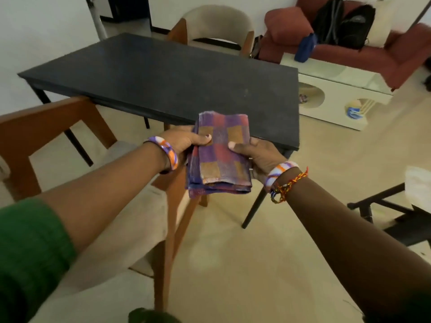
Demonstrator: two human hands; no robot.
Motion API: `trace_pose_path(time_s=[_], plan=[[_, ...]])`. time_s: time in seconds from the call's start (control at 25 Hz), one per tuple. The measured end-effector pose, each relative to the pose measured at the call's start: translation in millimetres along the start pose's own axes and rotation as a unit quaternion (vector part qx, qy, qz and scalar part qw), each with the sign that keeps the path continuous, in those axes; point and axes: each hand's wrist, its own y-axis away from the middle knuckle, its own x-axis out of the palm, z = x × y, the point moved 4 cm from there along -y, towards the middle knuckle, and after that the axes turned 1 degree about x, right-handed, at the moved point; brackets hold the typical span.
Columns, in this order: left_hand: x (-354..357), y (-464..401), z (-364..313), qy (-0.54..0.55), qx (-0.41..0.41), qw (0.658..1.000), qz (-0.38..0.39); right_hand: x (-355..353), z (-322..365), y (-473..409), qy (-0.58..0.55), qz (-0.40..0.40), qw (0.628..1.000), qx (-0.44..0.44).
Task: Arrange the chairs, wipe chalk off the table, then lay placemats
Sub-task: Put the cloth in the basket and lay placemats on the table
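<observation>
Both hands, left hand [186, 142] and right hand [261, 156], grip the folded placemats [220, 155] by their sides, long axis pointing toward the dark bench [163, 75].

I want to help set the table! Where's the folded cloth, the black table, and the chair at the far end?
folded checked cloth [221, 155]: head view, middle of top fold.
black table [163, 82]: head view, bare tabletop centre.
far chair [219, 26]: head view, beige curved backrest.

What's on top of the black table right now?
Nothing shows on the table; its dark top looks bare. The folded placemats, held in the left hand and right hand, cover its near edge, so that strip stays unseen.
</observation>
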Motion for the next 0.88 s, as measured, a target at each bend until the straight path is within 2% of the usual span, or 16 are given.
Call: trace_pose_path(time_s=[0.12, 0.28, 0.52, 0.72, 0.8, 0.88], plan=[[80, -16, 25, -0.062, -0.024, 0.997, -0.027, -87, 4, 25, 0.105, -0.05, 0.993, 0.01], [179, -46, 54, -0.064, -0.075, 0.995, -0.013, -189, -1, 50, 0.115, -0.124, 0.985, 0.043], [351, -116, 86, -0.087, -0.108, 0.988, 0.069, -375, -18, 64, 0.071, -0.23, 0.964, 0.109], [522, -208, 102, -0.099, -0.127, 0.981, 0.107, -556, -6, 81, -0.043, -0.233, 0.962, 0.134], [597, -237, 108, -0.144, -0.141, 0.97, 0.138, -633, 7, 96, -0.02, -0.263, 0.956, 0.126], [671, -259, 112, -0.195, -0.146, 0.951, 0.188, -712, 21, 112, 0.075, -0.321, 0.935, 0.131]])
